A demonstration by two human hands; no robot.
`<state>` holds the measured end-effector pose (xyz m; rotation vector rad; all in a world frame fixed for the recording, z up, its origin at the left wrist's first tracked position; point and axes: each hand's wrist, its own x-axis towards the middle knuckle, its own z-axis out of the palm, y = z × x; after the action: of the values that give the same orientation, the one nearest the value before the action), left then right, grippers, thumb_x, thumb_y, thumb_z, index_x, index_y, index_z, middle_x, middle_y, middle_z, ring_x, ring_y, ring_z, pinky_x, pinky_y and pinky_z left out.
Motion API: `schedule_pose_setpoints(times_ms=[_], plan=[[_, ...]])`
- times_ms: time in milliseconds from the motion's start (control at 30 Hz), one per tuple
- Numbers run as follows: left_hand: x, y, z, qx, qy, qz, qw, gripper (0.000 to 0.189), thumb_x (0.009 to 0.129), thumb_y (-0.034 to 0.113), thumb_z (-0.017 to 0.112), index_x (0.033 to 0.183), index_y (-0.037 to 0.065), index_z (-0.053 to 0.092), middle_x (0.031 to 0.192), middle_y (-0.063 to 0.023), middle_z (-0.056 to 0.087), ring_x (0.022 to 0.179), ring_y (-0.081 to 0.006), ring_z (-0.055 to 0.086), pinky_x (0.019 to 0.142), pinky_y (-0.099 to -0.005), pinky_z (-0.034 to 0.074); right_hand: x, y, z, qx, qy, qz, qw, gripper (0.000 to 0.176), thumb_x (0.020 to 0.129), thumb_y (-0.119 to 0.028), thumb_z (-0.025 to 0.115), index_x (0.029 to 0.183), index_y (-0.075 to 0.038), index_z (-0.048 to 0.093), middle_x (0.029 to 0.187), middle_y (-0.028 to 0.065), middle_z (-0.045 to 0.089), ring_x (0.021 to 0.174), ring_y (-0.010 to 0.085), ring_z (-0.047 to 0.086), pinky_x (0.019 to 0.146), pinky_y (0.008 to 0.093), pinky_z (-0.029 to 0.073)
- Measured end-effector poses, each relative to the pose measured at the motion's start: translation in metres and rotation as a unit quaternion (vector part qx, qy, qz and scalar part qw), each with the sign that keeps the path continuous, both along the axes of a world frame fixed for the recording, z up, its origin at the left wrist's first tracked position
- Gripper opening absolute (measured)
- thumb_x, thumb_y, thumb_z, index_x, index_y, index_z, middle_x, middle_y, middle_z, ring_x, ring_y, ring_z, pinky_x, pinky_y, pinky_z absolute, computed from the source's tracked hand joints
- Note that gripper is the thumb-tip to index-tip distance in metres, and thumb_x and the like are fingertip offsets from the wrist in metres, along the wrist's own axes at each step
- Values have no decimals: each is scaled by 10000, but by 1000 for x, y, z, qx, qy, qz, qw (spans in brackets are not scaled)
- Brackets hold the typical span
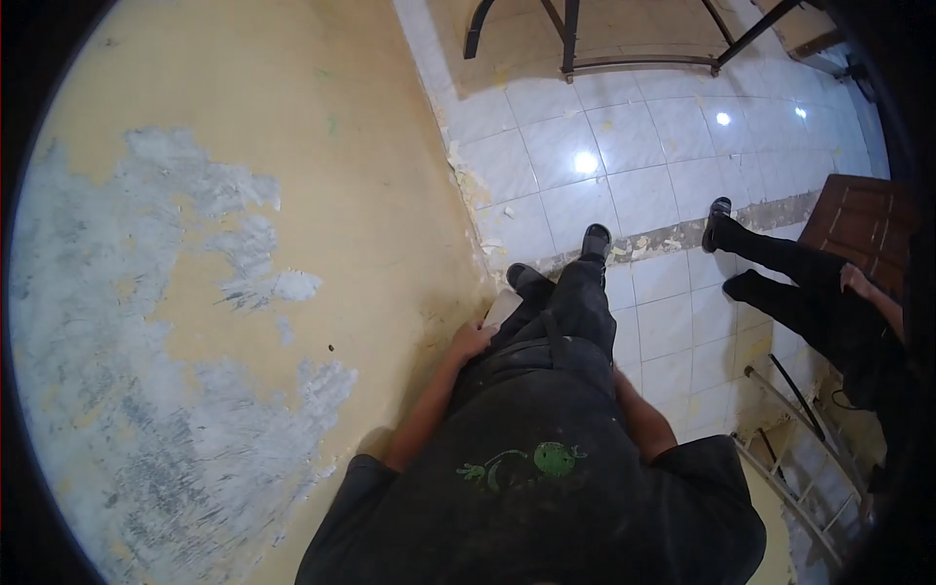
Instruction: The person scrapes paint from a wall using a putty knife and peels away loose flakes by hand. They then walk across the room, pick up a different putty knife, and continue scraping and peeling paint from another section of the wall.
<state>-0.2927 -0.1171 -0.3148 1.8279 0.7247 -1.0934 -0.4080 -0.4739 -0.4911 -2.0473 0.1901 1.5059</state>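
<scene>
I look down along my own body, in a black shirt with a green print and dark trousers. My left hand (pixel 472 342) hangs by my left hip, closed around a tool with a pale flat blade, a scraper (pixel 503 307), which points down toward the floor near the wall's foot. My right forearm (pixel 642 419) hangs at my right side; the hand itself is hidden behind my hip. My shoes (pixel 595 239) stand on the white tiled floor.
A yellow wall (pixel 370 175) with large scraped grey patches (pixel 107 390) fills the left. Paint flakes (pixel 473 190) lie along its foot. Another person's legs (pixel 799 292) stand at right, beside a brown wooden panel (pixel 863 224). A metal ladder (pixel 799 458) is lower right, and a black metal frame (pixel 634 63) at top.
</scene>
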Motion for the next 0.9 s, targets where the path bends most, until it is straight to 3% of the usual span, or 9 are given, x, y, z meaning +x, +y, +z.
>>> schedule_pose_setpoints(times_ms=[333,533,600,633,700,767,800,833,900], plan=[[14,24,-13,-62,22,130,989,185,846,222,562,790,46,558,596,-35,531,496,-121,491,471,-263,391,-50,30,8,-7,-25,-139,990,277,741,-258,602,871,-21,662,896,192,638,832,287,607,764,346,470],[20,18,-7,-99,35,207,973,140,871,180,506,822,50,508,580,-48,506,463,-168,493,447,-307,414,-42,-13,1,-25,-104,-100,989,273,703,-272,624,770,-13,681,826,223,640,791,305,615,746,356,477],[25,12,-5,-112,31,203,972,127,870,163,503,820,47,501,581,-48,503,463,-169,493,450,-302,418,5,-43,-12,-97,-104,-71,987,334,741,-317,554,707,-5,669,735,188,647,627,325,607,651,385,487],[26,12,-2,-121,26,200,972,114,870,145,501,818,44,493,581,-48,501,463,-170,492,453,-297,422,48,-51,7,-69,-110,-182,975,427,788,-361,485,691,28,634,639,164,624,497,306,569,546,421,466],[31,2,14,-147,13,307,940,116,869,135,507,813,35,484,598,-46,503,467,-159,492,457,-279,423,135,-54,21,-92,-105,-371,918,384,829,-319,451,661,0,584,581,125,585,482,226,556,488,375,444],[25,5,16,-200,-55,315,926,146,879,168,520,825,35,492,628,-41,511,482,-133,490,455,-268,418,221,-33,34,-82,-188,-339,918,300,842,-284,469,762,-18,582,583,107,566,507,194,554,486,334,439],[27,4,31,-183,-71,303,933,164,883,188,530,835,34,499,641,-37,516,493,-122,492,464,-261,418,260,-10,46,-12,-215,-343,914,247,863,-234,430,867,-30,569,651,67,556,517,145,514,457,294,416],[31,3,51,-168,-84,288,939,183,888,209,539,845,33,506,654,-33,521,503,-111,493,472,-253,418,296,37,101,72,-188,-411,889,206,860,-221,470,868,-42,572,658,48,542,532,125,498,464,276,400],[27,5,77,-132,-105,305,937,193,890,222,545,853,35,511,655,-24,521,511,-103,493,480,-243,415,342,118,153,177,-175,-380,891,177,846,-221,524,836,-48,560,668,27,518,568,107,489,499,251,389]])
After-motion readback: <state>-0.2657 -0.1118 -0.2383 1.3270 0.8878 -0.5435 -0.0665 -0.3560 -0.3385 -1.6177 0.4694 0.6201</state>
